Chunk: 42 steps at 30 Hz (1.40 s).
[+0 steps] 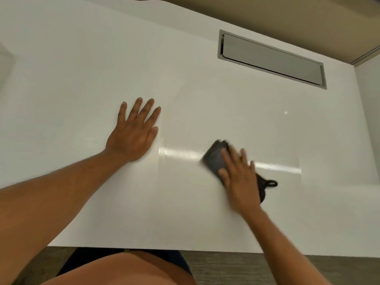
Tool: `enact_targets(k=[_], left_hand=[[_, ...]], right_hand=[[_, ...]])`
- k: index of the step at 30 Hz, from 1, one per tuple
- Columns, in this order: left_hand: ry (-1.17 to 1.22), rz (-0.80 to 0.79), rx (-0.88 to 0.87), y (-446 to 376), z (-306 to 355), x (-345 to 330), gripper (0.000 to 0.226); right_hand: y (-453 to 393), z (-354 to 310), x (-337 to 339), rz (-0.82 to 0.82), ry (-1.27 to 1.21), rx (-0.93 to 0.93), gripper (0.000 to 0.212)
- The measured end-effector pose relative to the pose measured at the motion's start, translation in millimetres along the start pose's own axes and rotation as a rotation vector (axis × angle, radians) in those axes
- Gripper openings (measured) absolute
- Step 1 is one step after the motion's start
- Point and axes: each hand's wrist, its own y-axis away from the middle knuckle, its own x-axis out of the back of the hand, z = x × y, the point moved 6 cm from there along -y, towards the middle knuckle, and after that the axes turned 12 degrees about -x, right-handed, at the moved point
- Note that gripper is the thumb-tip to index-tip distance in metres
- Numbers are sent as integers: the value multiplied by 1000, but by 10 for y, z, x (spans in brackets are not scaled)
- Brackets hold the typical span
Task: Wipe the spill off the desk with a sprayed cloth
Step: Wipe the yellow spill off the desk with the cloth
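A dark folded cloth (214, 159) lies flat on the white desk (82, 79), right of centre, with a small loop sticking out at its right end. My right hand (239, 177) presses down on the cloth with fingers spread over it; both are motion-blurred. My left hand (134, 133) rests palm-down on the bare desk to the left, fingers apart, holding nothing. A shiny wet streak (181, 152) runs across the desk between the two hands and continues right of the cloth. A tiny bright speck (285, 112) sits farther back on the right.
A grey metal cable hatch (271, 58) is set into the desk at the back right. A beige partition (287, 15) rises behind the desk. The desk's front edge runs above my knees (123, 270) and the carpet.
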Motion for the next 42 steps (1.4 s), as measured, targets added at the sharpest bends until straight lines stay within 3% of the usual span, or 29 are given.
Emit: enact_targets(k=[4,8,14,20,23,26,30,34,38,42], left_hand=[[2,-5,3,-5,-14,-4,61],[10,4,-1,-4,-20,-22,62],[-10,25,-8,2,-17,-20,60],[-10,46,-21,18,17,30,58],[-52,103,-36,21,37,49,56],[-51,113,-56,11,37,16,56],[-19,101,-60,2,37,30,57],[-51,104,-80,7,67,60,57],[-64,112,-82,33,85,84,56],[-21,97,-70,28,78,89,57]], right_hand=[[-1152,45,369,85,-60,-254,57],[-1524,-610,352,108,-34,-204,58],[-397,-1224,-92,63,-32,9,58],[919,-622,-388,-20,-24,118,59],[544,3,-168,-11,-48,-29,57],[-240,555,191,74,-81,-338,56],[-931,596,420,131,-122,-522,57],[-853,15,301,138,-80,-414,59],[-82,-587,-120,84,-68,-162,60],[770,-298,-354,56,-81,-65,60]])
